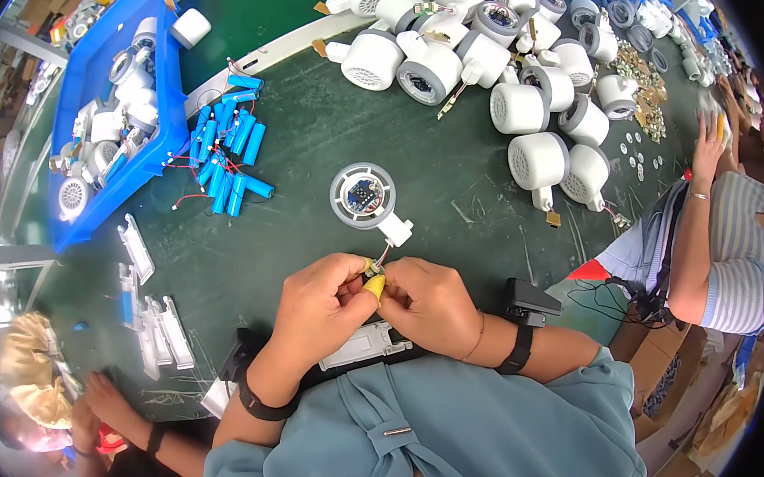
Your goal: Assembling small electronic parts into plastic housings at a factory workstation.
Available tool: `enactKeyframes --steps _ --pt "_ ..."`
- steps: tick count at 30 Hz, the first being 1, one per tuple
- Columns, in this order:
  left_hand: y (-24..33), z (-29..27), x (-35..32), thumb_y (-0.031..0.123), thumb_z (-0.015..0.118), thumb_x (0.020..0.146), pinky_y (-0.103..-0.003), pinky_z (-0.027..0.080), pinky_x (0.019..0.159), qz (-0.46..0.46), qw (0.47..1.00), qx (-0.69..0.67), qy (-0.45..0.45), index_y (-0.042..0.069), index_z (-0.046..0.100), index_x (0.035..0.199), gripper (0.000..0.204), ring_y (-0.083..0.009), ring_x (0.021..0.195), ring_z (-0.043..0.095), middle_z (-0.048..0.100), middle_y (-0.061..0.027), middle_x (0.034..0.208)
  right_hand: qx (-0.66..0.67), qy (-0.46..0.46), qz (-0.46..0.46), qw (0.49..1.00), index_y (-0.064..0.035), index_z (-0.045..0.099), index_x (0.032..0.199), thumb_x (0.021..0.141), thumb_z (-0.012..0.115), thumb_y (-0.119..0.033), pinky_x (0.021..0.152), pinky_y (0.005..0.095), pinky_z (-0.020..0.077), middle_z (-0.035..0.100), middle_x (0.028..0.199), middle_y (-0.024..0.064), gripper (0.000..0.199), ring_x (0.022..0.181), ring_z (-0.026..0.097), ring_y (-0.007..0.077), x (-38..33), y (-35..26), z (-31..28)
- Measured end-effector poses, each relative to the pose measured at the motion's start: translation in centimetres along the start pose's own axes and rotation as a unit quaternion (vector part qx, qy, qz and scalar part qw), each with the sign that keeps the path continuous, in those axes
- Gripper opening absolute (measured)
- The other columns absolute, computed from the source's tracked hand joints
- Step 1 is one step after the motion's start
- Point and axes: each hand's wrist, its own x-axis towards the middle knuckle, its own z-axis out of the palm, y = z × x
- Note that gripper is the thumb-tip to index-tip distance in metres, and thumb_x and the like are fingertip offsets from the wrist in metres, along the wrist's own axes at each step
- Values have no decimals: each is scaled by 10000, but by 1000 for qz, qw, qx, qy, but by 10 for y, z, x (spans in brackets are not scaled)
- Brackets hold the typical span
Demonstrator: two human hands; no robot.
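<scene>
Close to my body, my left hand (317, 301) and my right hand (435, 305) meet with fingertips pinched together. Between them is a small circuit board (374, 270), mostly hidden by the fingers. Thin wires run from it to the neck of a round white and grey fan head (394, 229), which lies just beyond on the table, its open side up and dark electronics inside. Yellow wrapping (375, 286) covers a fingertip of my left hand. Under my hands, at the table's near edge, rests a white plastic handle shell (359, 347).
Blue battery cells (226, 148) with wires are heaped left of centre, beside a blue bin (170, 111) of white parts. Several white handle shells (156, 332) lie near left. Many fan heads (433, 70) crowd the far side. Co-workers sit left and right (736, 242).
</scene>
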Motion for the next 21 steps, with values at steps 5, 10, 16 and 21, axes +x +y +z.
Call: enactKeyframes --steps 5,10,16,21 --pt "0 0 1 9 698 757 -241 523 600 -17 1000 -17 -3 7 671 979 223 -90 630 616 665 -56 777 5 6 -4 1000 8 618 879 794 723 -28 524 319 499 618 710 109 139 591 627 220 -1 0 2" --pt "4 -5 -3 34 712 775 -289 540 662 -25 1000 1 -13 8 663 1033 264 -149 714 648 677 -88 853 -4 9 4 1000 3 593 860 798 728 -41 525 322 494 609 713 100 155 576 615 208 0 1 -1" --pt "15 -33 -34 -7 762 732 -383 518 843 160 957 219 103 20 598 1194 491 -330 971 642 667 -165 1099 -63 -15 76 995 -32 516 912 816 719 -126 515 400 496 615 760 105 244 609 618 302 -7 -19 -25" --pt "1 -46 -70 -41 765 713 -376 521 824 100 971 204 72 3 605 1161 477 -321 935 645 669 -157 1064 -164 15 -14 986 -55 541 884 794 772 -112 434 331 417 560 632 39 255 474 542 198 -8 -22 -26"
